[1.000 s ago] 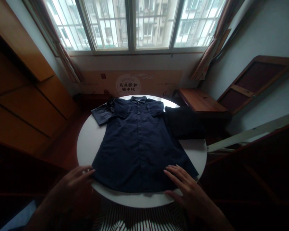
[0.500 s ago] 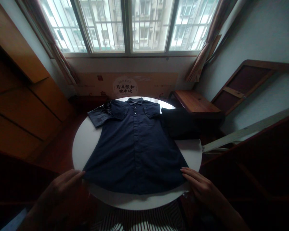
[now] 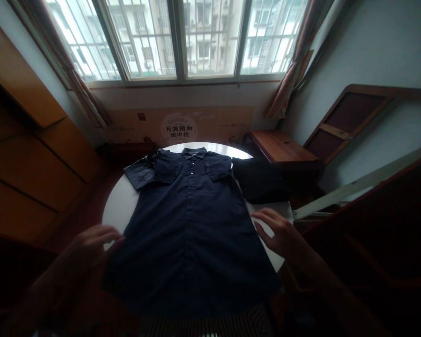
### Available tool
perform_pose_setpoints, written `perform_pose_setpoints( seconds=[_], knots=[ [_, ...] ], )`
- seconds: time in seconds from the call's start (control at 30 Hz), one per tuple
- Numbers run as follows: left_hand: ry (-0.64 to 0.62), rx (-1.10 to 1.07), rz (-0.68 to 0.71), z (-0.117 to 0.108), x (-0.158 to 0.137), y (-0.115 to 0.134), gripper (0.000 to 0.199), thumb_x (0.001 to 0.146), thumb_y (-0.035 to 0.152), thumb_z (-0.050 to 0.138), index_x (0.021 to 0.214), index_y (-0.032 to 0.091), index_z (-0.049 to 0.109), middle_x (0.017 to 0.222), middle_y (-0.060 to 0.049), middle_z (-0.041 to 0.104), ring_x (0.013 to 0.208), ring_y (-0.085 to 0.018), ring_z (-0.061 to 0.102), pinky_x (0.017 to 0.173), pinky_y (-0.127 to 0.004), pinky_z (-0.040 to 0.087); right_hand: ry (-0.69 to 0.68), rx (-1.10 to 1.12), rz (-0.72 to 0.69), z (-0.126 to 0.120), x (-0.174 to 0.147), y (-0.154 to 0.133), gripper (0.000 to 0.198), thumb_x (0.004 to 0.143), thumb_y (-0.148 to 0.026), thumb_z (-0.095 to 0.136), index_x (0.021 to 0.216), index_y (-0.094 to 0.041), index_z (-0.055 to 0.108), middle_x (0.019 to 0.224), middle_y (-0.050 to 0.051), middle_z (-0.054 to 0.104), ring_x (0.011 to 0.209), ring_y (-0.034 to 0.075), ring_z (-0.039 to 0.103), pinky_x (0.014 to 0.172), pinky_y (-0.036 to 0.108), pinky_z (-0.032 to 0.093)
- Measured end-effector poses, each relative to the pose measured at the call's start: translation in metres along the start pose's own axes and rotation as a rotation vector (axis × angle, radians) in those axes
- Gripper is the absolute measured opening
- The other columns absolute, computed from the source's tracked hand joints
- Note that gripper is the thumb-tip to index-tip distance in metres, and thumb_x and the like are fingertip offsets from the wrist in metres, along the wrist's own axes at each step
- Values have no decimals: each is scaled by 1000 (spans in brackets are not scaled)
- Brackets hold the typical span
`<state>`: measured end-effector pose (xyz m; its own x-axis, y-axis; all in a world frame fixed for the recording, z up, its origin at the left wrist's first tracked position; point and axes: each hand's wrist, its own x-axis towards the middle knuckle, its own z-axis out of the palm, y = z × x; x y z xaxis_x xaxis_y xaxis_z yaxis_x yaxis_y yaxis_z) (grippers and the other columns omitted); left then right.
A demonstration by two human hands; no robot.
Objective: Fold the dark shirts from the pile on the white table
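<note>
A dark navy short-sleeved button shirt [image 3: 189, 220] lies face up on a round white table [image 3: 114, 208], its collar at the far side and its lower hem over the near edge. My left hand [image 3: 96, 243] is at the shirt's left edge, with a gap between thumb and fingers. At the opposite edge, my right hand [image 3: 279, 229] has its fingers apart from the thumb, fingertips by the side seam. Neither hand grips the cloth. Blur and shade hide whether the fingertips touch it.
A folded black cloth [image 3: 259, 182] lies right of the shirt, and a dark glossy item [image 3: 138, 173] is by the left sleeve. Behind stands a low wooden table [image 3: 284, 147] under the window. Wooden cabinets [image 3: 24, 164] line the left side.
The shirt has come toward me, so its hem now passes the table's near edge. Both hands have moved from the hem corners up to the sides, and their fingers have come apart.
</note>
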<state>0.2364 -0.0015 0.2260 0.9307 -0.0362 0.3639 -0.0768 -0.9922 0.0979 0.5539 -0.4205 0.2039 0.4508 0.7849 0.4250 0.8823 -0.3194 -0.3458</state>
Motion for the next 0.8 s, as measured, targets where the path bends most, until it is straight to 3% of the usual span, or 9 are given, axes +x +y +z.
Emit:
perform_pose_setpoints(
  seconds=[0.1,0.2,0.3,0.37,0.43,0.57,0.7,0.8],
  knots=[
    [-31,-81,37,28,94,1,26,96,35,50,86,22,70,87,-6,71,80,-18,66,80,-30,54,-54,-220,116,20,81,18,29,94,-26,50,114,-11,63,105,15,63,103,27,58,94,37,46],
    [-81,-127,58,77,190,10,30,98,35,45,96,19,70,99,-9,69,93,-19,66,90,-30,51,-178,-430,323,41,148,32,37,95,-33,49,123,-9,56,120,20,60,113,30,53,96,38,42],
    [-125,-137,74,131,266,19,31,97,29,45,112,16,69,118,-12,66,110,-21,62,102,-31,46,-258,-490,393,59,182,44,44,89,-32,60,125,-7,54,124,23,60,115,34,53,94,40,41],
    [-162,-130,72,160,299,21,39,97,27,44,128,11,61,134,-15,59,123,-23,56,110,-33,39,-293,-506,392,68,190,51,37,87,-23,61,120,-8,57,122,23,63,114,33,56,93,39,41],
    [-208,-125,76,181,318,21,49,98,31,43,143,11,48,148,-15,47,136,-24,44,115,-37,33,-324,-529,387,73,192,56,32,85,-15,59,116,-9,58,117,21,66,112,31,59,93,37,40],
    [-360,-104,59,200,325,19,53,102,45,34,151,26,37,160,-6,30,148,-27,25,117,-55,25,-345,-573,384,76,188,60,34,89,-9,50,122,-11,54,109,19,70,104,26,66,89,35,41],
    [-404,-87,37,205,320,17,54,103,49,26,153,31,32,163,-3,24,149,-28,21,116,-61,19,-348,-613,395,80,185,55,37,94,-7,35,126,-11,53,106,21,70,98,26,68,84,37,42],
    [-387,-76,38,207,317,17,54,103,49,26,154,32,29,163,-3,23,149,-27,21,116,-61,18,-334,-639,362,84,186,50,39,96,-8,32,129,-9,54,118,26,64,106,29,64,85,39,42]
  ],
)
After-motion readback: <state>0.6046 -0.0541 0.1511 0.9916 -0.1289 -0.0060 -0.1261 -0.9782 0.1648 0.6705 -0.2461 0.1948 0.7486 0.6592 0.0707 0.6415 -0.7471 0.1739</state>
